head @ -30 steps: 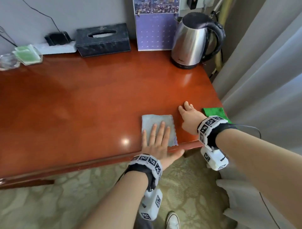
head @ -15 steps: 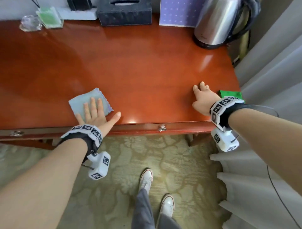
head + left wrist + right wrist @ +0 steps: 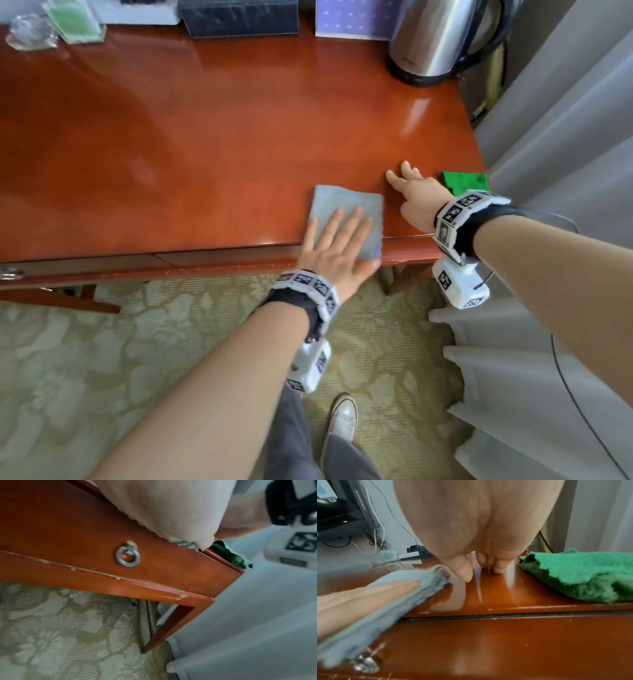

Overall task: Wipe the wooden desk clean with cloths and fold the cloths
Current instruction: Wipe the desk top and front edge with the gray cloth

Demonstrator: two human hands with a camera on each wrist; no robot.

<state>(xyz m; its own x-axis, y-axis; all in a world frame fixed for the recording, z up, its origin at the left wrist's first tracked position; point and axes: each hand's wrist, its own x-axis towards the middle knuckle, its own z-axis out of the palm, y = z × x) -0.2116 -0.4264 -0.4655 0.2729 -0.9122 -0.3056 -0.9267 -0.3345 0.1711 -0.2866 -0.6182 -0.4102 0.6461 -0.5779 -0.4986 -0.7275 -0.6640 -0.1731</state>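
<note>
Along the back edge of the table (image 3: 222,144), from the left, stand a glass dish (image 3: 30,34), a green packet (image 3: 73,20), a dark tissue box (image 3: 239,17), a purple card (image 3: 352,19) and, near the back right corner, a steel kettle (image 3: 435,37). The broad middle of the tabletop lies bare from the left edge across to the hands, glossy with window glare.

At the front edge, right of centre, the grey cloth (image 3: 346,212) lies flat, its near side reaching the front edge and a little over it. The left hand (image 3: 337,246) presses on it, palm down, fingers straight and slightly spread, thumb out along the front edge; the forearm comes in from the lower left. The left wrist view shows the drawer front below with a ring pull (image 3: 127,557).

Just beside the cloth's right side, apart from it, the right hand (image 3: 416,198) rests on bare wood, fingertips (image 3: 499,569) down on the tabletop, fingers loosely bent, holding nothing. Its wrist hangs over the front edge.

The green cloth (image 3: 466,181) lies rumpled at the front right corner, just right of that hand, not touching it in the right wrist view. A grey curtain (image 3: 565,171) hangs close along the right edge.
</note>
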